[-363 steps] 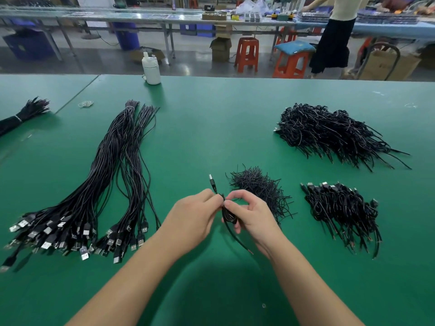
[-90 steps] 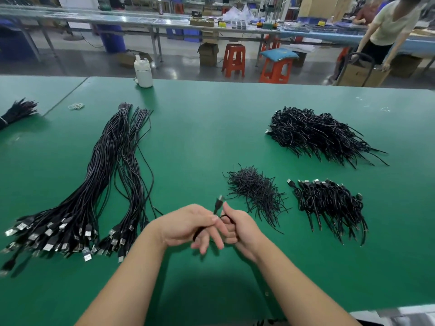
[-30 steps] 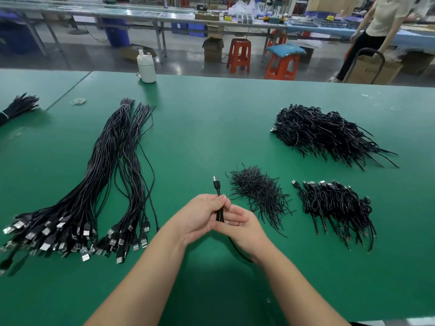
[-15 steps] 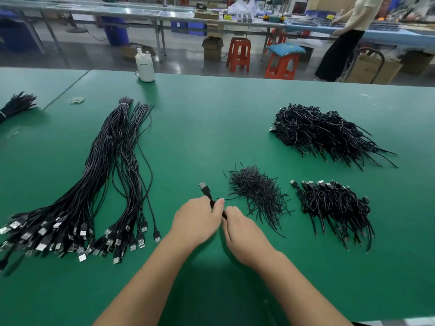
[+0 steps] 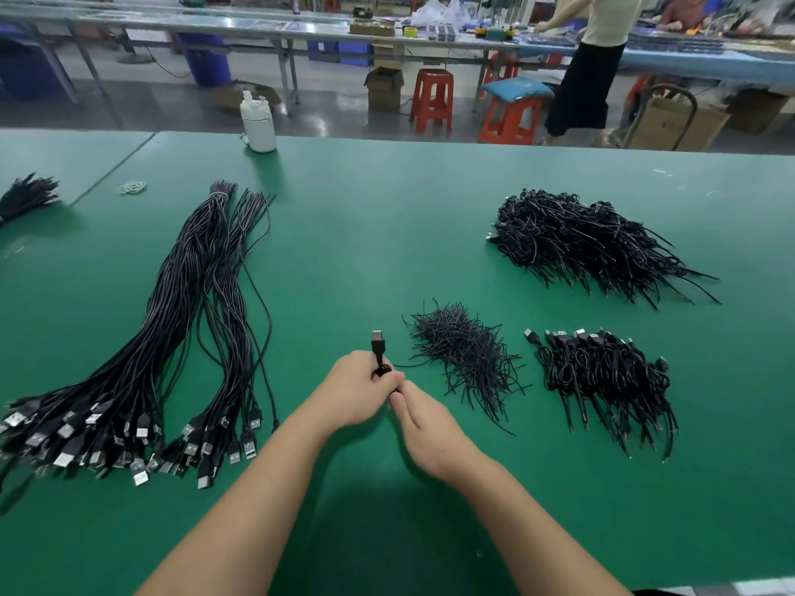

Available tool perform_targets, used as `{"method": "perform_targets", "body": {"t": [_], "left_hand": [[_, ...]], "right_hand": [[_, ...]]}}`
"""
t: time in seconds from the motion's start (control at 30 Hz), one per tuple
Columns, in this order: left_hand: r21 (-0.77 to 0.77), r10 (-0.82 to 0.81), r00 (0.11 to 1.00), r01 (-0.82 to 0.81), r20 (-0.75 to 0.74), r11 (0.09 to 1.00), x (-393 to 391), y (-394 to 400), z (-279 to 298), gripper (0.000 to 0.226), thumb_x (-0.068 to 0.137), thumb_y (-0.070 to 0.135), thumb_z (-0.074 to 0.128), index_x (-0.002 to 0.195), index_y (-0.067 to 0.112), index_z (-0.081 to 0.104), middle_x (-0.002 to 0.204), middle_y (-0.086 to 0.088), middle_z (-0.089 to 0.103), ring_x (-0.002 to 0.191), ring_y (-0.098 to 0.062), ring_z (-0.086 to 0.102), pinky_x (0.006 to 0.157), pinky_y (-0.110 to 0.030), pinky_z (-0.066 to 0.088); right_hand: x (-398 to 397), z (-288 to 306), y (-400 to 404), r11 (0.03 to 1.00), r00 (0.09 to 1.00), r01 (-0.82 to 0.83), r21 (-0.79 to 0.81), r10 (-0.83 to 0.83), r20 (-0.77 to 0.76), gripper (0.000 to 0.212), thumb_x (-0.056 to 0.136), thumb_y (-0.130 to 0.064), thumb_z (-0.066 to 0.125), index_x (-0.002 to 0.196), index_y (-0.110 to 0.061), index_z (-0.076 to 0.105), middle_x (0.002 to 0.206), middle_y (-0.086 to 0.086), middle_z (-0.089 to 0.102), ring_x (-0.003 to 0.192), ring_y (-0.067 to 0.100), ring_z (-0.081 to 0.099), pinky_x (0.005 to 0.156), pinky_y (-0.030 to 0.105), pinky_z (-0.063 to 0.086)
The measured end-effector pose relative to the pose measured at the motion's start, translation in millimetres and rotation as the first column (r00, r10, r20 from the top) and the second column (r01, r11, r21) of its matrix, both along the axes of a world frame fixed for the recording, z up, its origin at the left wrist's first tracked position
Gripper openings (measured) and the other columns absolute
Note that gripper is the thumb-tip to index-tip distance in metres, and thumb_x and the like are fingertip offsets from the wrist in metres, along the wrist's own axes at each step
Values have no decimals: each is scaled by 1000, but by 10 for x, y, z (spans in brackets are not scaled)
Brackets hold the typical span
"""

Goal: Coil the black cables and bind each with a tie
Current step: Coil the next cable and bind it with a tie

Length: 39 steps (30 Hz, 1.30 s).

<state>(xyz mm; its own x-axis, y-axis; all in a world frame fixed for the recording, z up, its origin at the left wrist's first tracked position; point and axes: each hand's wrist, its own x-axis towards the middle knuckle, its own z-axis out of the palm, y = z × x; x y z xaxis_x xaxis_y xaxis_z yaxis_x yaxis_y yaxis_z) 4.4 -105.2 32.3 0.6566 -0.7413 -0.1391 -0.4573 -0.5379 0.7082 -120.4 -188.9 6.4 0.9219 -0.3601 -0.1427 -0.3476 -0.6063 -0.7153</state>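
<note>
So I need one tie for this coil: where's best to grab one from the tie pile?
Probably a loose end at the near-right fringe of the tie pile, where single ties splay onto the green table. Pinch one tip from the near side with the right hand and draw it toward you; the middle is tangled. The left hand grips the coiled cable.

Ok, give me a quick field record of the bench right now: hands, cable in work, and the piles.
left hand: grips the coiled black USB cable, plug pointing up
right hand: at the coil, fingers fairly straight; any tie is hidden
uncoiled black cables: long bundles, left on the green table
loose black twist ties: small heap right of the hands
bound black cable coils: near right pile
larger black coil pile: far right
</note>
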Motion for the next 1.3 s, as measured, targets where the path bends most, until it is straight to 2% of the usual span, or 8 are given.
{"method": "perform_targets", "body": {"t": [0.13, 0.2, 0.27, 0.33, 0.4, 0.7, 0.93, 1.3], "left_hand": [[-193, -141, 934, 79, -329, 978, -14, 3, -113, 5, 96, 21, 61, 97, 16, 60, 58, 2, 60, 48, -17, 54, 52, -23, 44], [-226, -125, 900, 31, -417, 974, 44, 21, -231, 17, 95, 17, 64, 111, 15, 58, 69, 0, 60, 56, -16, 56, 59, -27, 48], [-139, 7, 984, -32, -180, 990, 137, 1, -393, 19, 94, 19, 65, 113, 20, 61, 84, 3, 58, 73, -14, 55, 74, -29, 45], [-49, 108, 985, -102, 137, 994, 187, -34, -530, 18, 95, 26, 63, 112, 23, 64, 101, 3, 56, 95, -15, 53, 88, -31, 42], [-55, 137, 970, -128, 203, 990, 192, -115, -594, 22, 94, 34, 63, 114, 26, 65, 108, 4, 52, 108, -16, 47, 98, -33, 37], [176, 109, 952, -164, 285, 971, 169, -522, -581, 11, 94, 41, 60, 87, 34, 54, 102, 5, 35, 107, -22, 37, 93, -35, 33], [308, -150, 972, 88, 182, 947, 183, -364, -523, 13, 98, 26, 58, 86, 23, 53, 102, 0, 59, 97, -18, 51, 87, -40, 49], [259, 92, 995, -102, 48, 960, -70, -144, -441, 9, 88, 19, 69, 81, 24, 73, 86, 3, 73, 87, -17, 66, 81, -26, 50]], "right_hand": [[-14, -70, -88, 987, 995, 96, -132, -97, 0, 31, 106, -35, 23, 107, -18, 49, 100, 5, 61, 93, 28, 59, 83, 44, 48], [-36, -134, -135, 970, 988, 149, -191, -153, -5, 29, 106, -35, 23, 88, -19, 38, 83, 0, 50, 79, 27, 53, 73, 41, 44], [-61, -218, -166, 958, 976, 219, -182, -217, 33, 30, 106, -34, 24, 81, -19, 32, 75, -4, 42, 72, 25, 47, 68, 39, 37], [-75, -296, -174, 945, 955, 293, -147, -284, 81, 31, 106, -32, 26, 78, -20, 31, 73, -4, 40, 67, 22, 43, 65, 38, 33], [-73, -365, -169, 931, 939, 339, -134, -326, 111, 31, 105, -31, 28, 75, -24, 28, 71, -5, 40, 63, 18, 41, 62, 37, 28], [-99, -481, -119, 912, 924, 370, -177, -341, 171, 29, 105, -33, 27, 78, -22, 29, 71, -5, 38, 62, 21, 43, 62, 42, 36], [-71, -463, -208, 916, 905, 400, -31, -389, 170, 30, 105, -27, 33, 77, -17, 33, 70, -2, 40, 67, 23, 42, 65, 40, 32], [-171, -342, -202, 959, 956, 259, 119, -272, 114, 33, 105, -27, 37, 79, -9, 45, 73, -3, 49, 71, 17, 47, 73, 37, 38]]}}
